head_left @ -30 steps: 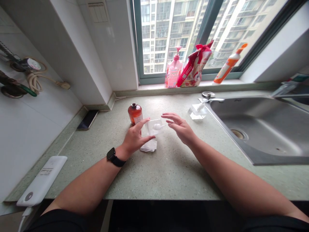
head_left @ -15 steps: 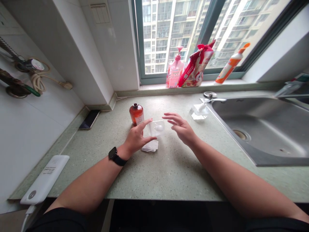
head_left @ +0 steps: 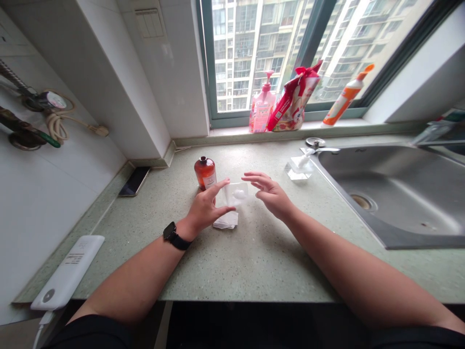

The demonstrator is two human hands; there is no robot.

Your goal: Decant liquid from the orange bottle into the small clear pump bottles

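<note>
My left hand, wearing a black watch, grips a clear square-sided container with thumb and index finger on opposite sides. A whitish round part shows in the container's middle. My right hand is open beside its right edge, fingers stretched towards it, apparently holding nothing. Just behind my left hand stands an uncapped amber bottle with a pale label, partly hidden by my fingers. A folded white tissue-like piece lies on the counter below the container.
A clear block-shaped dispenser with a white pump stands by the sink. On the left are a phone and a white power bank with a cable. A pink pump bottle, red bag and orange-white bottle line the windowsill.
Almost nothing differs. My right hand has shifted very slightly left, towards the container; the left hand keeps its hold. The camera view has moved a little.
</note>
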